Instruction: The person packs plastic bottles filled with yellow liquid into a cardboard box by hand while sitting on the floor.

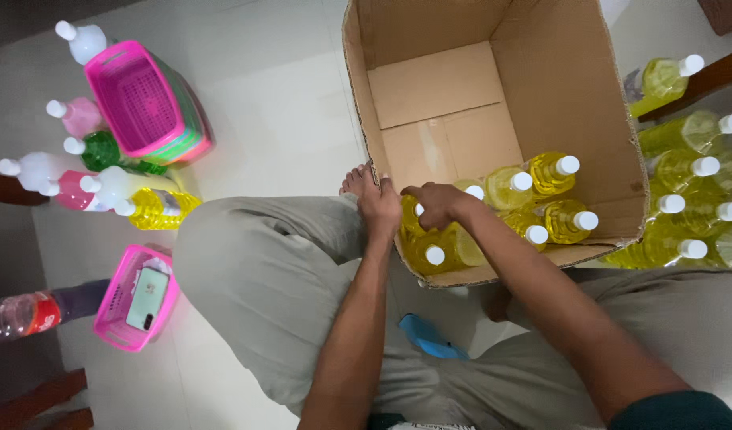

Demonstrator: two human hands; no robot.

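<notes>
An open cardboard box (557, 87) stands on the floor in front of me. Several yellow bottles with white caps (553, 171) stand in its near corner. My left hand (379, 203) grips the box's near-left edge. My right hand (435, 202) reaches inside and is closed on a yellow bottle (412, 219) by the near wall; its cap is hidden under my fingers. My bent knees in beige trousers frame the box.
More yellow bottles (700, 199) stand outside the box at right. At left are stacked pink baskets (143, 103), assorted coloured bottles (103, 179), a pink basket holding a phone (135, 299) and a red-capped bottle (19, 314). A blue object (430, 338) lies between my legs.
</notes>
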